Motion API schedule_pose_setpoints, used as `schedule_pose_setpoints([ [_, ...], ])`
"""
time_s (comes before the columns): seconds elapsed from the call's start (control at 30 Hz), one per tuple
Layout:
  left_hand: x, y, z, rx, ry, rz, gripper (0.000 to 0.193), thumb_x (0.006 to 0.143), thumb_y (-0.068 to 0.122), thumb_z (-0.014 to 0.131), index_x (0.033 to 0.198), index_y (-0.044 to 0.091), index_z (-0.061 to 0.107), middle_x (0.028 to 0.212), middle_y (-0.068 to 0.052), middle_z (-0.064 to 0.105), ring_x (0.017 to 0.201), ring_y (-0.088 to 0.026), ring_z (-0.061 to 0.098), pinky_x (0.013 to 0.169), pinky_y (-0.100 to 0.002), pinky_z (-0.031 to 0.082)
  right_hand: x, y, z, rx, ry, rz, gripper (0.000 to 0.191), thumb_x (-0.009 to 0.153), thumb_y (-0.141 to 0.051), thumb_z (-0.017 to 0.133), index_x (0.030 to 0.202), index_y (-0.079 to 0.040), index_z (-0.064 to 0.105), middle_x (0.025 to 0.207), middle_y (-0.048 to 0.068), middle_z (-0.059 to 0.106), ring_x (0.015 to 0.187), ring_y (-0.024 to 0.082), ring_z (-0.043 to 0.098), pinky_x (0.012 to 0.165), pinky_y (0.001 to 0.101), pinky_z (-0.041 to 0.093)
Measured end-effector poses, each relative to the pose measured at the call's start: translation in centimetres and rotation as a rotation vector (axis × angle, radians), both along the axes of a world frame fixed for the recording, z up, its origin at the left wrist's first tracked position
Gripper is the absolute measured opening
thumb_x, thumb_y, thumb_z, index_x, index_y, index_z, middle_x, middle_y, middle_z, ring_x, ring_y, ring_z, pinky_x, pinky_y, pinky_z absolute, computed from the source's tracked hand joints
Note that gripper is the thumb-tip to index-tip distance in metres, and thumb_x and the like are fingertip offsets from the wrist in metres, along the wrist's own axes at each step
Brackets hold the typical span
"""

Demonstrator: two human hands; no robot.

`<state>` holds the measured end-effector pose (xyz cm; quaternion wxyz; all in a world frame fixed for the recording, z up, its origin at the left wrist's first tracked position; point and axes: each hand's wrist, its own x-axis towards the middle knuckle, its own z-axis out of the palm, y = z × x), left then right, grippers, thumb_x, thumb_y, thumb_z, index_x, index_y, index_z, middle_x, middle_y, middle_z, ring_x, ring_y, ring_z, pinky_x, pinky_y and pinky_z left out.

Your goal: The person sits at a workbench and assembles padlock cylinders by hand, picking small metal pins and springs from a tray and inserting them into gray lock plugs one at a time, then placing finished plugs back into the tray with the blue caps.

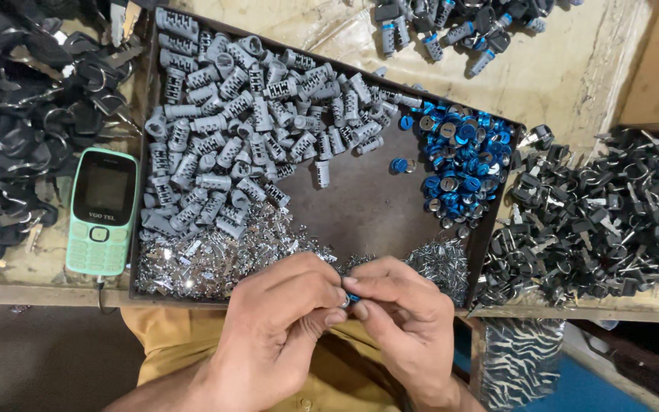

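Observation:
My left hand and my right hand meet at the near edge of a dark tray. Between their fingertips they pinch a small lock part with a blue cap and a metal end; most of it is hidden by my fingers. Just beyond my hands lies a heap of tiny shiny metal pieces. Further back in the tray is a pile of grey lock cylinders, and to the right a pile of blue caps.
A mint-green keypad phone lies left of the tray. Black-headed keys are heaped at the far left and at the right. More assembled cylinders lie at the top. The wooden bench edge runs below.

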<state>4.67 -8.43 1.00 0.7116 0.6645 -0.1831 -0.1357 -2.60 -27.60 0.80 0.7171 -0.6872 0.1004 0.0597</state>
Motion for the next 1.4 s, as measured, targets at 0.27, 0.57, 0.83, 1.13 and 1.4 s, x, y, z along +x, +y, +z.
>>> schedule_pose_setpoints([
  [0.27, 2.0, -0.2, 0.9, -0.023, 0.032, -0.16, 0.012, 0.087, -0.004, 0.069, 0.091, 0.002, 0.059, 0.088, -0.009, 0.06, 0.073, -0.021, 0.061, 0.061, -0.031, 0.048, 0.1, -0.2, 0.4, -0.09, -0.108, -0.144, 0.022, 0.094, 0.013, 0.065, 0.113, 0.007, 0.075, 0.103, 0.017, 0.071, 0.087, 0.017, 0.073, 0.076, 0.0277, 0.062],
  [0.57, 1.1, -0.2, -0.3, -0.034, -0.057, -0.149, 0.013, 0.089, -0.002, 0.071, 0.097, 0.003, 0.062, 0.094, -0.009, 0.06, 0.08, -0.024, 0.061, 0.068, -0.032, 0.051, 0.3, -0.6, 0.5, 0.159, 0.027, -0.158, 0.031, 0.085, 0.018, 0.068, 0.114, 0.009, 0.072, 0.111, 0.018, 0.067, 0.096, 0.02, 0.07, 0.082, 0.0283, 0.059],
  [0.83, 0.3, -0.6, -0.6, -0.042, -0.188, -0.011, 0.019, 0.086, -0.004, 0.073, 0.096, 0.004, 0.06, 0.098, -0.008, 0.063, 0.085, -0.025, 0.064, 0.073, -0.031, 0.052, 0.2, 0.0, 1.1, -0.025, -0.03, -0.035, 0.028, 0.088, 0.015, 0.07, 0.115, 0.007, 0.074, 0.113, 0.018, 0.068, 0.098, 0.019, 0.069, 0.083, 0.0271, 0.057],
  [1.13, -0.1, -0.6, -1.2, -0.306, 0.728, -0.287, 0.042, 0.09, -0.007, 0.067, 0.128, 0.009, 0.057, 0.092, 0.0, 0.06, 0.081, -0.004, 0.056, 0.072, -0.021, 0.049, -0.1, 1.1, 1.8, -0.624, -0.403, 0.06, 0.048, 0.077, -0.008, 0.09, 0.12, -0.005, 0.07, 0.107, 0.008, 0.059, 0.091, 0.017, 0.062, 0.078, 0.0289, 0.053],
  [1.4, -0.7, -2.9, -4.3, -0.109, 0.627, -0.192, 0.017, 0.086, -0.009, 0.069, 0.102, -0.007, 0.073, 0.103, -0.012, 0.069, 0.092, -0.013, 0.067, 0.078, -0.025, 0.055, 1.0, -8.3, 2.1, -1.051, -0.317, -0.116, 0.04, 0.081, 0.0, 0.081, 0.119, -0.009, 0.07, 0.114, 0.012, 0.062, 0.103, 0.027, 0.066, 0.087, 0.0372, 0.055],
])
